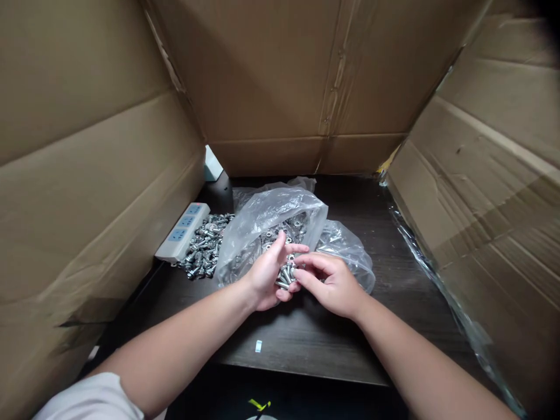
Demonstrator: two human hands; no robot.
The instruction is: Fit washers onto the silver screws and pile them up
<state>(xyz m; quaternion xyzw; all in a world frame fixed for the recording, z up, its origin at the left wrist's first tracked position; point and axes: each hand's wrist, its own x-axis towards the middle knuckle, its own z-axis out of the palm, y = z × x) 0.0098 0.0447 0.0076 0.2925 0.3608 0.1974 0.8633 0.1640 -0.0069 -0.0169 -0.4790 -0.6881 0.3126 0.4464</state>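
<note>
My left hand (266,274) is turned palm up, its fingers curled around several silver bolts (285,279) with the thumb raised. Over that palm, my right hand (330,283) brings its thumb and fingertips together at the bolt heads; the small metal piece between them is too covered to name. Right behind both hands lies an open clear plastic bag (280,204) with many small nuts or washers (295,224) inside. A second clear plastic bag (350,251) rests to the right, partly behind my right hand.
A heap of bolts (203,248) lies left of the bag, against a white power strip (184,230). Cardboard walls (271,87) enclose the dark tabletop (306,344) on three sides. A small white scrap (258,346) sits near the front edge, and a white block (213,164) stands at the back left.
</note>
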